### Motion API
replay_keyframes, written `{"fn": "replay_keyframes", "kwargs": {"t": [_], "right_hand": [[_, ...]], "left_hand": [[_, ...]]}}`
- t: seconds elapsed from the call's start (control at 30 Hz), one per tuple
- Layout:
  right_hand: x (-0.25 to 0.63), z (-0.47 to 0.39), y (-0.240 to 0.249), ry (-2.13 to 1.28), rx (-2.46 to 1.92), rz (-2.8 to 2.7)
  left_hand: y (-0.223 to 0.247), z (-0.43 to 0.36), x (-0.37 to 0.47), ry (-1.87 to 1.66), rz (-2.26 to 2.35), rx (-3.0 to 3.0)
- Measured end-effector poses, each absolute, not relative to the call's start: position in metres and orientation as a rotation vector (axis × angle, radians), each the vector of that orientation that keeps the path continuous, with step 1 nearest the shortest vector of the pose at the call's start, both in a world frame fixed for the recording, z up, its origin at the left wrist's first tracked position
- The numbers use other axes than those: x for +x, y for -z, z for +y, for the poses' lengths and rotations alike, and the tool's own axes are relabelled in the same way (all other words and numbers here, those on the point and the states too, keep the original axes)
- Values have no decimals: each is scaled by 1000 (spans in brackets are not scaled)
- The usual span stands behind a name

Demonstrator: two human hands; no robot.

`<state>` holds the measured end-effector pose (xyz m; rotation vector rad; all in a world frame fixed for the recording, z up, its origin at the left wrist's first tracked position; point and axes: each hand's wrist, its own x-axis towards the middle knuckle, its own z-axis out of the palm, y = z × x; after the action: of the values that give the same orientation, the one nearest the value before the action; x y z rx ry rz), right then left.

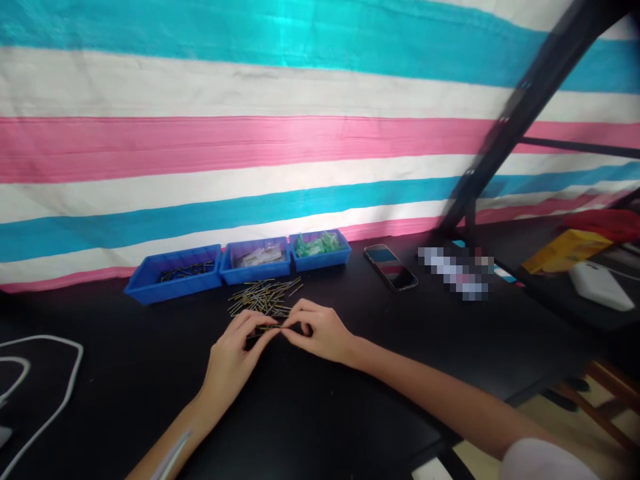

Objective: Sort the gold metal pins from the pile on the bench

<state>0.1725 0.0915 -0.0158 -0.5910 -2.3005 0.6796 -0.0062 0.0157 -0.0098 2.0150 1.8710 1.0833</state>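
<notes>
My left hand [234, 348] is closed in a pinch on a few thin rods [265, 327], gold and dark in colour, just above the black table. My right hand [323, 333] meets it from the right, thumb and forefinger pinched at the rods' end; what exactly lies between those fingertips is too small to make out. Right behind both hands spreads a loose pile of thin gold, silver and dark rods [263, 295]. Their exact kind is not clear from here.
Three blue trays stand behind the pile: one with dark rods [173, 291], one with clear plastic pieces [257, 272], one with green pieces [323, 259]. A phone [390, 267] lies right of them. A white cable [75, 373] runs at left; a yellow box [567, 251] stands far right.
</notes>
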Motion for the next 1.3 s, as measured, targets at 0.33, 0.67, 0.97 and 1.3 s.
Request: {"fn": "replay_keyframes", "kwargs": {"t": [0.33, 0.67, 0.97, 1.3], "right_hand": [[166, 77, 12, -776, -611, -2008], [165, 85, 15, -897, -600, -1993], [167, 83, 16, -926, -515, -2071], [163, 87, 15, -1096, -673, -1889]], "left_hand": [[6, 14, -1, -1225, 1744, 1983], [2, 12, 1, -1442, 1728, 1793], [0, 10, 12, -1377, 1595, 1760], [-9, 22, -16, -1540, 1716, 1311]]}}
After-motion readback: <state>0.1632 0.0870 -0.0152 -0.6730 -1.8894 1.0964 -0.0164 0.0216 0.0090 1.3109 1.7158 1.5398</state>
